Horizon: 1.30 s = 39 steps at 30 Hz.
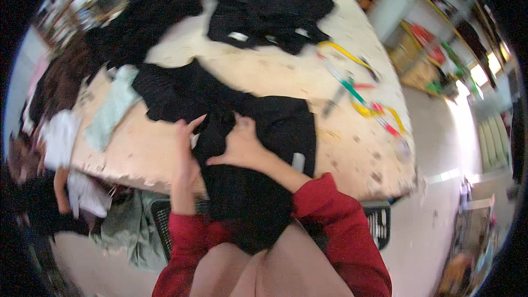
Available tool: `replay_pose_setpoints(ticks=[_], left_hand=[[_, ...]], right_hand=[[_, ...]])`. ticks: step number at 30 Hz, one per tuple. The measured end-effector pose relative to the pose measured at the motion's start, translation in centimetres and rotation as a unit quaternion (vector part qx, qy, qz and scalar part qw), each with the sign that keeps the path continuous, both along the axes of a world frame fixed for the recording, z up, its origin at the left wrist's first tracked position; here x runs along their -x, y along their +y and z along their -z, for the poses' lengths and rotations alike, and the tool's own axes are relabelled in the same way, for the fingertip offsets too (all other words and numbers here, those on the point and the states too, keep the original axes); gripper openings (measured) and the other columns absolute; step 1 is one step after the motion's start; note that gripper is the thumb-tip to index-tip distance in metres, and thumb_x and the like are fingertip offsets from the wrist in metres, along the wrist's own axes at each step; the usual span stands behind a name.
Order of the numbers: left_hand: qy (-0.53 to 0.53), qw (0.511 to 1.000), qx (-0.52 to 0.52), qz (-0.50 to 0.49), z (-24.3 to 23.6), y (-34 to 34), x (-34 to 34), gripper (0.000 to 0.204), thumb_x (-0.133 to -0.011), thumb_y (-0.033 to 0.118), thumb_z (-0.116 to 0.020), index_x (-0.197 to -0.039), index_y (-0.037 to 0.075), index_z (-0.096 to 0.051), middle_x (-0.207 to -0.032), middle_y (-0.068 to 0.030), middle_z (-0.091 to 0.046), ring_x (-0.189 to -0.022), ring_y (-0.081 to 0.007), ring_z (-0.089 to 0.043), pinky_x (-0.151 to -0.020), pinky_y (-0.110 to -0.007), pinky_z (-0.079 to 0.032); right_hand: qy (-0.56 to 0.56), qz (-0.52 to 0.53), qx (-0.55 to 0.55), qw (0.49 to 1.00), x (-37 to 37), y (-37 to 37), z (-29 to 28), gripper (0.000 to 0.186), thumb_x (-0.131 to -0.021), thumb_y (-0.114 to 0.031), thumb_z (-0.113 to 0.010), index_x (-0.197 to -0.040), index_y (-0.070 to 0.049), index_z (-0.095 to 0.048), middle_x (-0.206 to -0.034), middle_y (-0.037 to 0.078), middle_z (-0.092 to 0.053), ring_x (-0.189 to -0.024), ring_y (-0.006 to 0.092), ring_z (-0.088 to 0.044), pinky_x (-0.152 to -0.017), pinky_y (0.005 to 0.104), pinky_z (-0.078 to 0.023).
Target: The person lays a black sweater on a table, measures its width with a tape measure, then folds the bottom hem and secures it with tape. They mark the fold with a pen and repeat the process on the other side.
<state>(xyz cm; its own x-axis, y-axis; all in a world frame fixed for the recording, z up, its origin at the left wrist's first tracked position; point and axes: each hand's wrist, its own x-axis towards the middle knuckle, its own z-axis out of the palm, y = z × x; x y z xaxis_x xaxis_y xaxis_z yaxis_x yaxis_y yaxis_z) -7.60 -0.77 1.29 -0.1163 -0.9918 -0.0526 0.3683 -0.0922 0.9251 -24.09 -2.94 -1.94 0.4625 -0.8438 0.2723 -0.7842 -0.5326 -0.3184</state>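
A black garment (280,126) lies across the near middle of the table, its lower part hanging over the front edge toward my lap. My right hand (242,144) rests on it, thumb stretched out to the left and fingers spread. At the garment's left edge is my left hand (187,151), thumb and fingers apart, with a small white tag beside it. A white label (298,162) shows near the right forearm. Motion smears parts of both hands.
Heaps of black garments (269,11) lie at the table's (363,170) far side. A pale green cloth (113,110) is at left. Yellow tape (344,52) and small tools lie at right. Another person's arm (61,190) shows at far left. A black crate (159,225) stands below.
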Motion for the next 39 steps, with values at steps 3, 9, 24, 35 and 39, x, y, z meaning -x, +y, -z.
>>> replay_pose_setpoints(ticks=[3,9,24,35,39], left_hand=[[0.0,0.977,0.037,0.21,-2.3,3.7,3.3,0.092,-0.09,0.075,-0.028,-0.149,0.005,-0.03,-0.146,-0.0194,-0.041,-0.12,-0.0278,-0.054,-0.101,-0.039,-0.044],[-0.146,0.822,0.168,0.524,-7.4,10.5,5.7,0.119,-0.07,0.085,-0.047,-0.146,-0.004,-0.024,-0.138,-0.031,-0.046,-0.117,-0.0365,-0.058,-0.098,-0.044,-0.045],[-0.246,0.852,0.135,0.442,-8.5,2.3,5.5,0.053,-0.098,0.042,-0.05,-0.114,-0.007,-0.059,-0.103,-0.0175,-0.068,-0.1,-0.0247,-0.064,-0.094,-0.036,-0.046],[-0.395,0.832,0.252,0.295,-4.8,-14.6,9.5,0.03,-0.097,0.028,-0.057,-0.122,0.01,-0.058,-0.122,-0.0091,-0.055,-0.111,-0.0189,-0.055,-0.095,-0.034,-0.045],[-0.4,0.863,0.296,0.083,-2.9,-21.0,13.5,0.035,-0.091,0.013,-0.063,-0.124,0.01,-0.055,-0.129,-0.0121,-0.051,-0.119,-0.0279,-0.05,-0.098,-0.037,-0.043]], right_hand=[[-0.345,0.076,-0.252,0.901,4.4,6.8,1.4,0.042,-0.066,-0.031,-0.08,-0.074,0.008,-0.066,-0.084,0.029,-0.064,-0.085,0.0374,-0.063,-0.077,0.0398,-0.05],[-0.463,0.105,-0.474,0.742,22.2,24.7,-3.6,0.05,-0.074,-0.021,-0.078,-0.113,0.003,-0.058,-0.105,0.013,-0.067,-0.095,0.0187,-0.06,-0.085,0.0343,-0.049],[-0.128,0.732,-0.156,0.651,35.3,40.1,3.6,0.05,-0.089,-0.015,-0.061,-0.137,-0.011,-0.05,-0.114,0.02,-0.064,-0.107,0.038,-0.06,-0.093,0.0436,-0.047],[0.082,0.18,0.108,0.974,25.0,3.1,-0.4,0.054,-0.088,-0.038,-0.062,-0.135,-0.014,-0.05,-0.143,0.01,-0.044,-0.136,0.0311,-0.037,-0.113,0.0528,-0.02],[0.034,0.182,0.039,0.982,26.4,-1.7,0.9,0.048,-0.088,-0.029,-0.057,-0.134,-0.015,-0.051,-0.142,0.01,-0.047,-0.138,0.0306,-0.036,-0.115,0.0547,-0.015]])
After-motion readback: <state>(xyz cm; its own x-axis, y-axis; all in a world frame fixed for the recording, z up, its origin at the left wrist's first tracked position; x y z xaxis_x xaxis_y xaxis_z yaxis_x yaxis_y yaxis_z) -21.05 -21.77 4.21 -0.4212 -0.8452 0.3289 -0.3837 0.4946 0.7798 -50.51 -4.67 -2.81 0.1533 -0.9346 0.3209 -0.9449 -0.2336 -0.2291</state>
